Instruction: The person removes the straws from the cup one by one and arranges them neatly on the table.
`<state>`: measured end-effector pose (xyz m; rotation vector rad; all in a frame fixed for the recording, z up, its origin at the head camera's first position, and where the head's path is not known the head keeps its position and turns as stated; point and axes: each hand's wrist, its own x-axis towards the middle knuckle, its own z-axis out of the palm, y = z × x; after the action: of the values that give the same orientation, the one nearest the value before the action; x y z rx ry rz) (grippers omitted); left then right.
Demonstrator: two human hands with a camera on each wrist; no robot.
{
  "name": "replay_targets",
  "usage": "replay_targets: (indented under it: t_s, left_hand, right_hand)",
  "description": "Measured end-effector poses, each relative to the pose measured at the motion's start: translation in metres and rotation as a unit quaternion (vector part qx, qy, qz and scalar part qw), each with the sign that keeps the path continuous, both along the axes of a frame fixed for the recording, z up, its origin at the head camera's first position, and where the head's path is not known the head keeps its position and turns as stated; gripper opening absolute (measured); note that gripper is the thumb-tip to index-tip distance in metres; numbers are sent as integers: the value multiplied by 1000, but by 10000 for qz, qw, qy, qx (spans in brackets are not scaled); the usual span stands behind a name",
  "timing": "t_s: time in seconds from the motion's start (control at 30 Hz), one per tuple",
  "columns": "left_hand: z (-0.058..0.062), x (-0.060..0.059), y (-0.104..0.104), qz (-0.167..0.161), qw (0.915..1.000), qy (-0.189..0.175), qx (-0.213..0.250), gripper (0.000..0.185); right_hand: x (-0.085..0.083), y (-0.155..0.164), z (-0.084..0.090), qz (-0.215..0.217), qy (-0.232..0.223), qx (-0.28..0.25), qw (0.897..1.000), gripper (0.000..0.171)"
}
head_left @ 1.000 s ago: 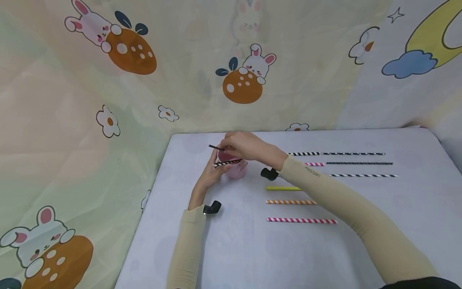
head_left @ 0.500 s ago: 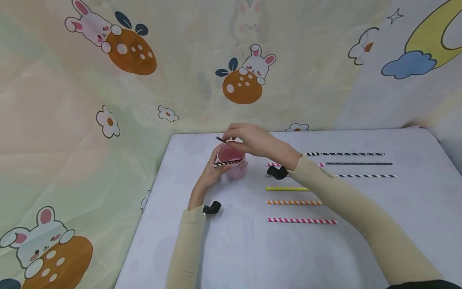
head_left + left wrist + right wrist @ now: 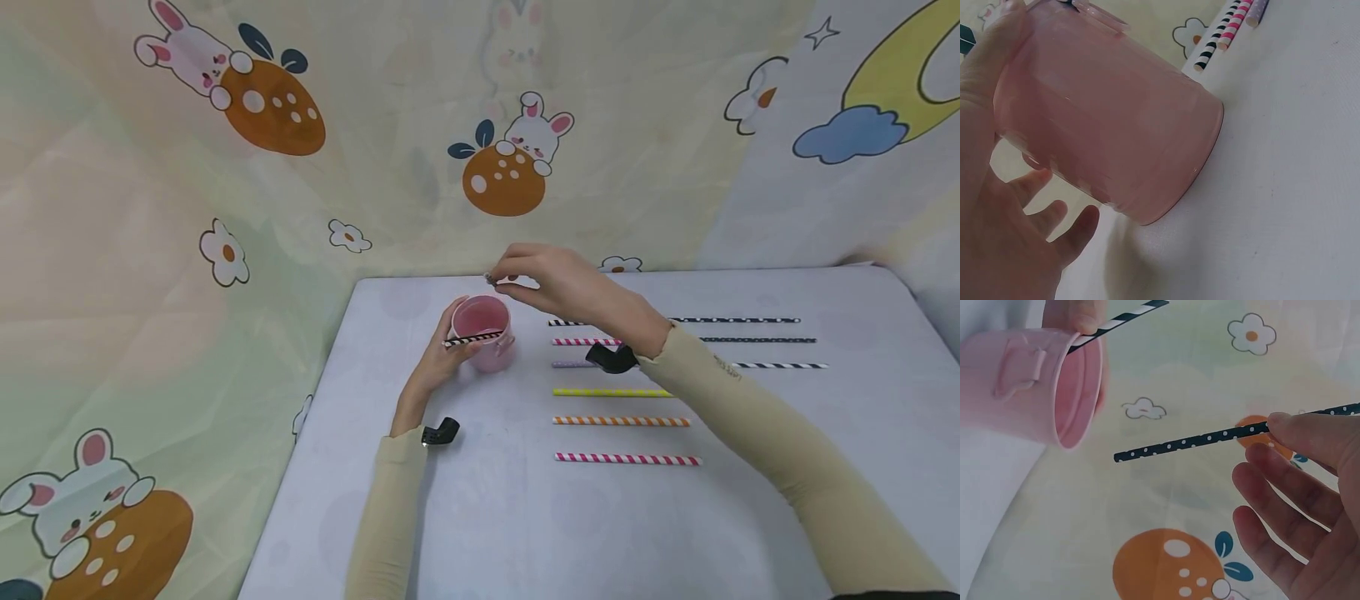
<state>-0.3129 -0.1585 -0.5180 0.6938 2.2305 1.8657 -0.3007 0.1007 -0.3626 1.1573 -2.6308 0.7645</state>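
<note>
A pale table [image 3: 525, 517] fills the lower centre, with cartoon rabbit cloth [image 3: 225, 208] draped behind it. Mid-frame, the left hand [image 3: 438, 358] wraps the pink cup [image 3: 483, 333] and a striped straw [image 3: 472, 338]. Just above, the right hand [image 3: 558, 283] pinches a dotted straw [image 3: 1191, 442]. Loose straws [image 3: 622, 421] lie to the right.

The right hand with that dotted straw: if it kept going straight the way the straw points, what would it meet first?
Probably the pink cup. The right hand pinches a black dotted straw whose free tip aims toward the cup's open mouth, with a clear gap between them. Depth is hard to judge, so it might pass just beside the rim.
</note>
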Motion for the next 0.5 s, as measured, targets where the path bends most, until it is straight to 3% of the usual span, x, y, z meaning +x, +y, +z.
replay_targets:
  t_s: [0.5]
  left_hand:
    - [1, 0, 0, -52, 10000, 17, -34, 83]
  right_hand:
    - [14, 50, -12, -343, 4, 213, 9992, 20]
